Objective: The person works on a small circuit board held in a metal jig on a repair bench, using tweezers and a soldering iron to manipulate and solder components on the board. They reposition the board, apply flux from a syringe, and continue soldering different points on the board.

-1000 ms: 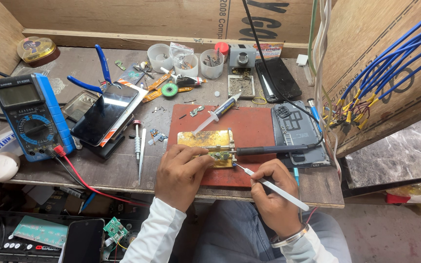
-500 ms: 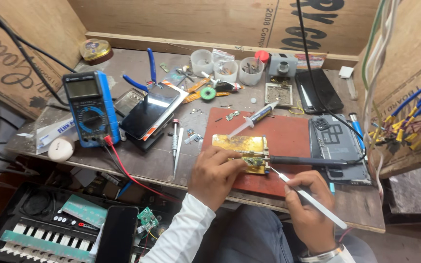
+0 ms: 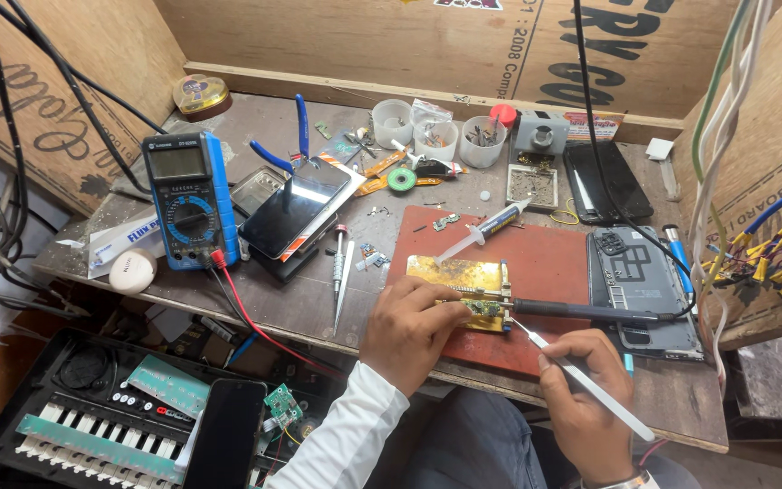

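My left hand (image 3: 409, 330) rests on the near edge of a gold board holder (image 3: 459, 276) that lies on a red mat (image 3: 545, 272), with its fingers beside a small circuit board (image 3: 484, 308) clamped there. My right hand (image 3: 581, 398) grips metal tweezers (image 3: 581, 380), whose tips reach up to that small board. A black-handled soldering iron (image 3: 581, 312) lies across the mat with its tip at the same spot. A syringe (image 3: 486, 231) lies on the mat behind the holder.
A blue multimeter (image 3: 187, 199) with a red lead, a phone (image 3: 296, 208), blue pliers (image 3: 296, 136), small plastic cups (image 3: 436, 136), an opened phone (image 3: 640, 276) and another dark phone (image 3: 604, 181) crowd the bench. A keyboard instrument (image 3: 92, 421) sits below on the left. Coloured wires (image 3: 771, 235) hang on the right.
The view has swung left and down, showing more of the keyboard instrument below. Both hands stay at the board holder, tweezers still at the small board.
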A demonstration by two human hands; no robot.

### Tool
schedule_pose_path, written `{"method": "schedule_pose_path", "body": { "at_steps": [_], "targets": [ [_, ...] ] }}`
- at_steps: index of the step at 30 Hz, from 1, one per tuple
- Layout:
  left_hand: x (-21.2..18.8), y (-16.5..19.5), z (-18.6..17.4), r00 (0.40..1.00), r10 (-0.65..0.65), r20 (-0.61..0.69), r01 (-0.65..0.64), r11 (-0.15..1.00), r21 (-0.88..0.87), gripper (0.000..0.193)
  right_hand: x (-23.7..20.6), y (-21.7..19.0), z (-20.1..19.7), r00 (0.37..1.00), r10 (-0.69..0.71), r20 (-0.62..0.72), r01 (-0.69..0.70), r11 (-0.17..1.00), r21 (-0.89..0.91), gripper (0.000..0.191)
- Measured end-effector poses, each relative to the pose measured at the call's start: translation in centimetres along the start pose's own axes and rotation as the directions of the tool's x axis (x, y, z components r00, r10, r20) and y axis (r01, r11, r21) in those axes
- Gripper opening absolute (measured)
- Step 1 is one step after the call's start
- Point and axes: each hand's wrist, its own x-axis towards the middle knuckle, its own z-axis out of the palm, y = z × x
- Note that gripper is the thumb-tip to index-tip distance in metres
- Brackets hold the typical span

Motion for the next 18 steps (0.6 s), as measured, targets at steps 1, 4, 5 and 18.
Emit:
{"method": "schedule_pose_path", "body": {
  "at_steps": [1,4,5,18],
  "targets": [
    [-0.01,-0.06,-0.03,1.0,0.0,0.0,0.0,1.0,0.001,0.006,-0.04,-0.01,0.02,1.0,0.002,0.0,-0.002,1.0,0.0,0.009],
    [0.01,-0.11,-0.03,1.0,0.011,-0.005,-0.011,1.0,0.013,0.006,-0.04,0.04,0.12,1.0,0.004,0.002,-0.004,1.0,0.004,0.009],
    [0.01,-0.11,-0.03,1.0,0.01,-0.003,-0.01,1.0,0.015,0.007,-0.05,0.06,0.14,1.0,0.006,0.003,-0.006,1.0,0.006,0.009],
    [0.06,0.0,-0.02,1.0,0.003,-0.005,-0.003,1.0,0.015,0.006,0.09,-0.41,0.06,1.0,0.007,0.004,-0.007,1.0,0.0,0.009]
  ]
}}
